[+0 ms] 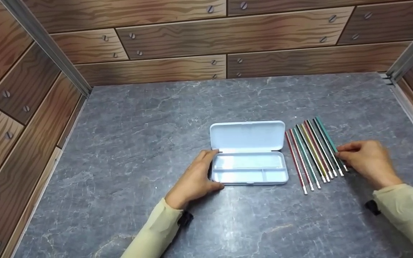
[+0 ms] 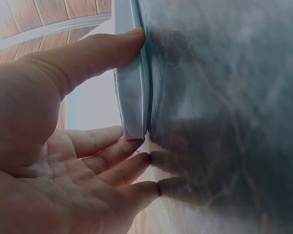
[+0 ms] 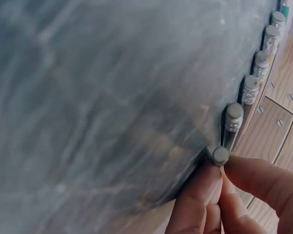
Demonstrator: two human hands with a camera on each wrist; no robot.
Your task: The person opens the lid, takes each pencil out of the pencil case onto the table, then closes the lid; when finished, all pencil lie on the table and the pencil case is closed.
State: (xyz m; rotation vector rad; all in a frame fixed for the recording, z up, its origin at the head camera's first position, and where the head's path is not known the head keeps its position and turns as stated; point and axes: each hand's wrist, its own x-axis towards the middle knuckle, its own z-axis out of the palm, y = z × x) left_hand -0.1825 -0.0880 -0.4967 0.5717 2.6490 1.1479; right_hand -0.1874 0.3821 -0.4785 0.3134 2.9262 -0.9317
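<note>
A pale blue pencil case [image 1: 238, 176] lies on the table with its lid [image 1: 247, 137] raised toward the back. Its divided compartments hold nothing. My left hand [image 1: 195, 176] grips the case's left end, thumb at the front corner and fingertips toward the hinge side. Right of the case lies a slanted row of striped pencils [image 1: 311, 150], eraser ends toward me. At the row's right end, my right hand [image 1: 369, 161] pinches a green pencil [image 1: 324, 130] between thumb and fingers. In the right wrist view, the pinched pencil's eraser end [image 3: 220, 156] shows between the fingertips.
The grey marbled table [image 1: 138, 136] spreads around the case and pencils. Wood-patterned walls [image 1: 192, 39] stand at the back and on both sides, with metal corner posts [image 1: 48, 46].
</note>
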